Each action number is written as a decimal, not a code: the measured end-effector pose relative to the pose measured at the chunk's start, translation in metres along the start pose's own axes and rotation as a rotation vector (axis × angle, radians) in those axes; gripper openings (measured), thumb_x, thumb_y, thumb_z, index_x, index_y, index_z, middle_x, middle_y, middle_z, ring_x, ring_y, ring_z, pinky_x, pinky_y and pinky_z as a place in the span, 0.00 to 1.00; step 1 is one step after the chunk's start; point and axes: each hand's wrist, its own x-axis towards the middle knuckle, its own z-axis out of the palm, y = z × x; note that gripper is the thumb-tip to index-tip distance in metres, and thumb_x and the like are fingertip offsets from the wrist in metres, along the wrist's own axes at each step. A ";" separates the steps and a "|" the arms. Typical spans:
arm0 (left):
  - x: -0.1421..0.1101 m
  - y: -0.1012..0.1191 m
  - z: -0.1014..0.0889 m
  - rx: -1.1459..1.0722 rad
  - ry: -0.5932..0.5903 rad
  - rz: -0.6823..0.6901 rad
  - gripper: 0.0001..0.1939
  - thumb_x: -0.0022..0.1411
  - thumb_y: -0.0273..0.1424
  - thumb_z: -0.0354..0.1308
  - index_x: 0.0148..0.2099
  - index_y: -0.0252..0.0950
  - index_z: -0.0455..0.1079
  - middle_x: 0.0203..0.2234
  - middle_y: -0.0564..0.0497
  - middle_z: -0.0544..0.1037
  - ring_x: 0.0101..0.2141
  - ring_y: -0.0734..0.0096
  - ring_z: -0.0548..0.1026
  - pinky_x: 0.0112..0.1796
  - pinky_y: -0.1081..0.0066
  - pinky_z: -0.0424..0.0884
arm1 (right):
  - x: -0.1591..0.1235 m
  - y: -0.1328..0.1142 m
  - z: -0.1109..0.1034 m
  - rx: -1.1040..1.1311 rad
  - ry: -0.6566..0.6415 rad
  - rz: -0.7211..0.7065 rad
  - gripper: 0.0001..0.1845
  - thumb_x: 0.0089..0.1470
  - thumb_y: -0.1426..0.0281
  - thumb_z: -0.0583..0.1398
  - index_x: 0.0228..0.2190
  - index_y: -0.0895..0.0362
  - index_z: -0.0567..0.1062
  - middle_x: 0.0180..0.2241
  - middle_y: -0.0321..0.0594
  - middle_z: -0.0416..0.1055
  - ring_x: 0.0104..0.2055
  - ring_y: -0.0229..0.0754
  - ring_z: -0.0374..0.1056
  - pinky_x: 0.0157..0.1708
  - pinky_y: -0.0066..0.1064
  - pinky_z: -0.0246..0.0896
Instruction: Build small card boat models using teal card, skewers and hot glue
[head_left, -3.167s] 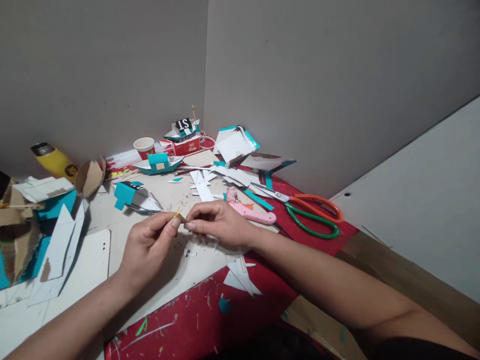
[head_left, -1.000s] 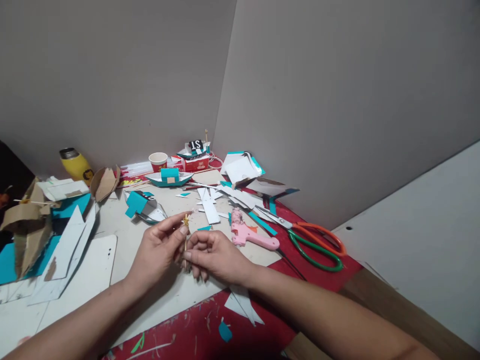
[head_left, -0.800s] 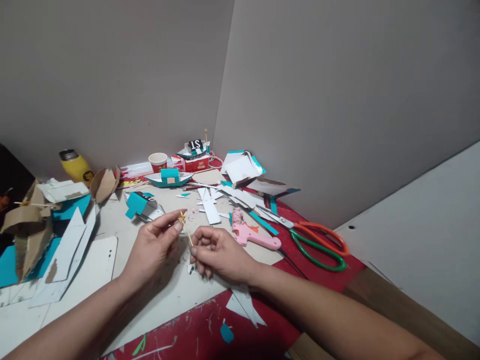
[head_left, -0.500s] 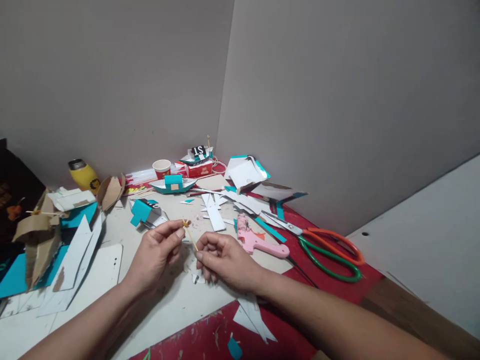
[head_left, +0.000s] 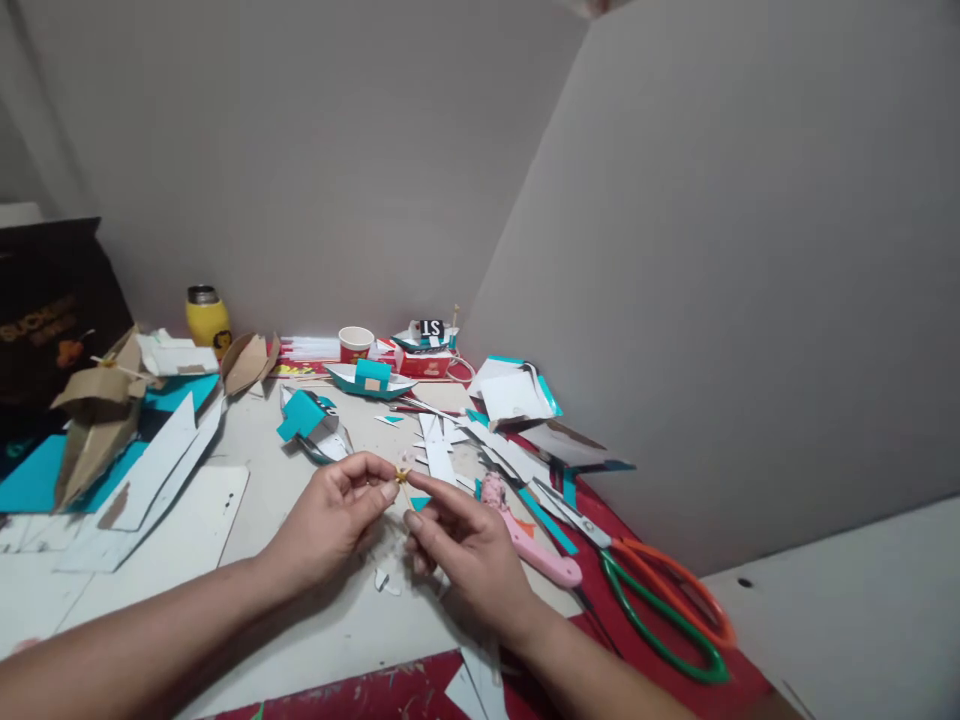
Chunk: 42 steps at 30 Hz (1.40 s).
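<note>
A thin wooden stick point(head_left: 408, 494) with a small yellow-brown knot or band at its tip is between my two hands. My left hand point(head_left: 341, 515) pinches the banded tip between thumb and forefinger. Lower on the stick, the thumb of my right hand point(head_left: 472, 550) meets it, while the right forefinger reaches to the band. The stick's bottom end is hidden by the right fingers. Just beyond my left hand lies a small teal-and-white paper boat point(head_left: 307, 418). A pink glue gun point(head_left: 536, 550) rests beside my right hand.
Large scissors point(head_left: 652, 585) with orange and green handles lie at the right. White card scraps point(head_left: 439, 450) are scattered mid-table. Cardboard boat pieces point(head_left: 97, 430) pile up at the left. Behind stand a yellow bottle point(head_left: 208, 318), a paper cup point(head_left: 355, 345) and another teal boat point(head_left: 371, 380).
My view has shifted, so the table things sit differently in the picture. My right forefinger has moved up from lower on the stick to the banded tip; the left hand still pinches there.
</note>
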 end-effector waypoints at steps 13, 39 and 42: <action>-0.009 -0.005 0.003 -0.046 -0.094 0.013 0.10 0.63 0.37 0.55 0.44 0.38 0.62 0.18 0.59 0.71 0.14 0.83 0.55 0.16 0.79 0.49 | -0.002 0.007 -0.001 -0.282 0.109 -0.296 0.19 0.58 0.73 0.58 0.51 0.54 0.73 0.28 0.37 0.76 0.22 0.32 0.67 0.25 0.25 0.66; -0.001 -0.005 -0.002 0.040 -0.117 -0.006 0.09 0.65 0.37 0.53 0.43 0.40 0.59 0.20 0.59 0.72 0.14 0.85 0.57 0.16 0.83 0.53 | 0.004 -0.001 -0.008 -0.318 -0.061 -0.140 0.10 0.60 0.68 0.55 0.35 0.60 0.75 0.19 0.31 0.65 0.21 0.31 0.61 0.24 0.24 0.57; -0.001 0.001 0.000 0.031 -0.118 -0.048 0.08 0.65 0.35 0.53 0.44 0.39 0.60 0.19 0.59 0.69 0.15 0.85 0.52 0.16 0.83 0.48 | 0.004 -0.003 -0.008 -0.354 -0.068 -0.145 0.09 0.60 0.69 0.55 0.31 0.59 0.73 0.19 0.31 0.65 0.21 0.32 0.60 0.24 0.24 0.54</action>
